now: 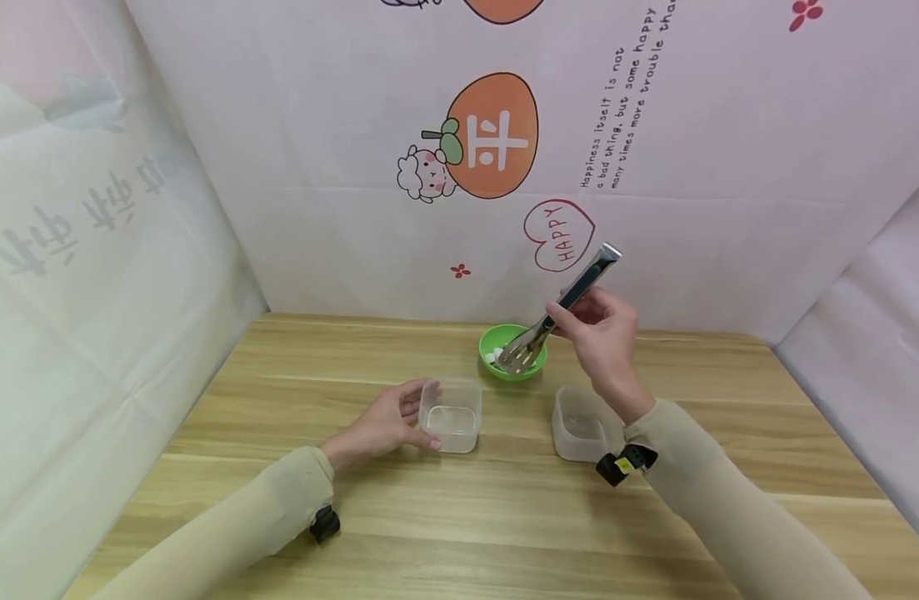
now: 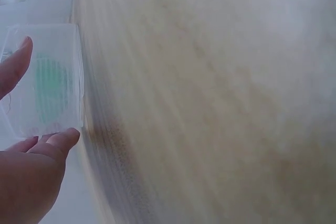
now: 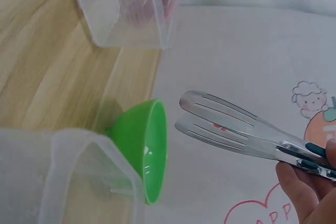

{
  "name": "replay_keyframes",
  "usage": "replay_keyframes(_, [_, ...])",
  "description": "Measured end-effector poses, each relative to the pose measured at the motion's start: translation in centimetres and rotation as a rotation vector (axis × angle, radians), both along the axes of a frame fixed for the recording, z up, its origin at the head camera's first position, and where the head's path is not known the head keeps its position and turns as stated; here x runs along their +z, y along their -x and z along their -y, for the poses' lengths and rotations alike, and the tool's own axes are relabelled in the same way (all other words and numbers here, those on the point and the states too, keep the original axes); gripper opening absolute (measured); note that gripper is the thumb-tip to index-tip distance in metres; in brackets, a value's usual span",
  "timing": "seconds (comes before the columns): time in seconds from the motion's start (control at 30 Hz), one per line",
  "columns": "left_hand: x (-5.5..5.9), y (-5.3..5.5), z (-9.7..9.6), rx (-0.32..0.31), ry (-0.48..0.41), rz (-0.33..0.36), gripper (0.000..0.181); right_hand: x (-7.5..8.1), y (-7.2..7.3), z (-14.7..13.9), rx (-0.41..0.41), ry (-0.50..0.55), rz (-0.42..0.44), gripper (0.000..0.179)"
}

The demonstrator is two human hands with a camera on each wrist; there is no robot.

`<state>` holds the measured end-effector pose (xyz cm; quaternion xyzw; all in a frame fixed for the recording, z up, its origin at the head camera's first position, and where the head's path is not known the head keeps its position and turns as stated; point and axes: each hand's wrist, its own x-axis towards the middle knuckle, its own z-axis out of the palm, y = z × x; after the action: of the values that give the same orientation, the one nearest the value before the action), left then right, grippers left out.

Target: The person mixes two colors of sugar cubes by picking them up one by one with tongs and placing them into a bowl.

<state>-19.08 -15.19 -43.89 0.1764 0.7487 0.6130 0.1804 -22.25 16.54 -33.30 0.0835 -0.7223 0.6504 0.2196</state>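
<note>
My right hand pinches slotted metal tongs with dark green grips. Their tips point down at a small green bowl holding several white pieces. In the right wrist view the two tong blades stand slightly apart with nothing visible between them, short of the bowl's rim. At the left, my left hand holds a clear square plastic container by its side, thumb at the front and fingers behind. The left wrist view has the thumb and fingers against the container wall.
A second clear container stands to the right, below my right wrist. All of it sits on a wooden table. A printed white cloth rises behind the table's far edge, and white sheets flank both sides.
</note>
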Motion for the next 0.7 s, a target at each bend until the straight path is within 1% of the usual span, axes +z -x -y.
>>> replay_keyframes(0.1, [0.0,0.0,0.0,-0.001,0.005,0.0,0.103,0.2,-1.1,0.0,0.026,-0.006,-0.018,0.021])
replay_keyframes(0.27, [0.2,-0.2,-0.1,0.008,0.011,0.008,0.103,0.4,-2.7,0.0,0.055,-0.051,-0.033,0.019])
replay_keyframes(0.4, [0.2,-0.4,-0.2,0.023,0.021,0.013,0.108,0.3,-3.7,-0.2,0.07,-0.071,-0.027,0.018])
replay_keyframes(0.47, [0.2,-0.6,-0.2,0.033,0.033,0.002,0.114,0.2,-4.1,-0.3,0.07,-0.072,-0.021,0.018])
replay_keyframes(0.57, [0.6,-0.9,-0.3,0.055,0.05,-0.015,0.121,0.3,-4.6,-0.4,0.068,-0.078,-0.015,0.019])
replay_keyframes(0.63, [0.7,-1.0,-0.3,0.063,0.06,-0.032,0.121,0.4,-5.0,-0.5,0.065,-0.089,-0.015,0.019])
replay_keyframes(0.7, [0.9,-1.0,-0.3,0.063,0.066,-0.036,0.118,0.4,-5.4,-0.5,0.065,-0.104,-0.017,0.019])
